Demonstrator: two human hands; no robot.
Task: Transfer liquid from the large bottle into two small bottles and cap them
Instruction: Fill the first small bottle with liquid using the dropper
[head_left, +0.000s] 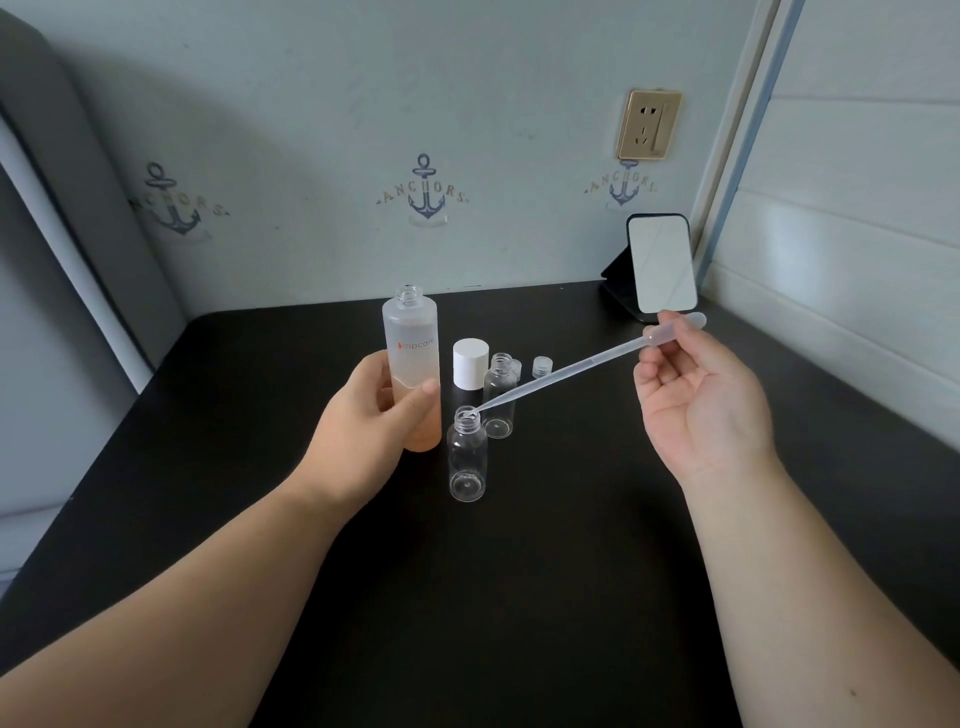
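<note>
Spreading under both forearms is a matte black tabletop (519, 597), set against a pale blue wall with a gold-framed socket (649, 124) and navy anchor prints lettered "ANCHORS" (425, 193). The left hand (374, 410) wraps its fingers and thumb round a tall frosted plastic bottle of peach liquid (413, 364), uncapped, upright, printed "mpcare". The right hand (696, 400) pinches the bulb end of a long translucent plastic pipette (566, 371), whose tip sits in the mouth of the nearer small clear bottle (467, 457). A second small clear bottle (500, 395) stands just behind, beside a white-capped dark bottle (470, 366) and a small clear cap (542, 366). A rectangular stand mirror (662, 265) leans at the far right.
</note>
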